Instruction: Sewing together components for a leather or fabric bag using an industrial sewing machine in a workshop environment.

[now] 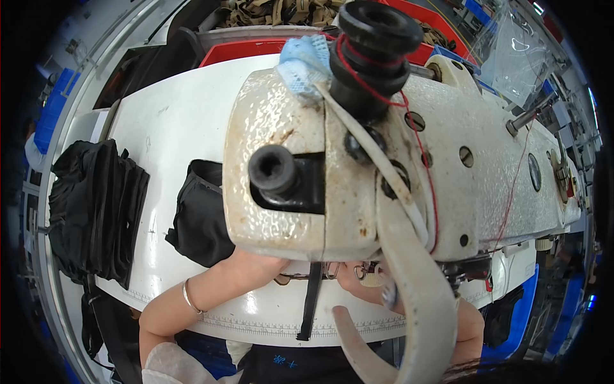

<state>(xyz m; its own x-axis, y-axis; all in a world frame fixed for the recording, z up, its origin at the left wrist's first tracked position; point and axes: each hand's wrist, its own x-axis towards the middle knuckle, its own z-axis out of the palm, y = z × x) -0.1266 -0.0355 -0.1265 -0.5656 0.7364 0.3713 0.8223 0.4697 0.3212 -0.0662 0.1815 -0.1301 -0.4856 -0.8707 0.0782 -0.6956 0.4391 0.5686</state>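
Observation:
A sewing machine head (281, 121), off-white and worn, fills the middle of the head view and hides much of the work under it. My left hand (259, 267) reaches in under its front edge, beside a black fabric piece (201, 221); the fingers are hidden. From the other side comes my right hand (355, 280), close to the metal parts around the needle area, its fingers mostly covered by the machine. Between the hands a narrow black strap (311, 301) hangs toward me across the white table. What either hand holds is out of sight.
A stack of folded black fabric pieces (96, 211) lies at the table's left edge. Red thread (416, 128) runs over the machine from a black knob (371, 57). Behind stands a red bin (240, 51) near tan strap pieces (281, 13). A curved white arm (425, 307) juts toward me.

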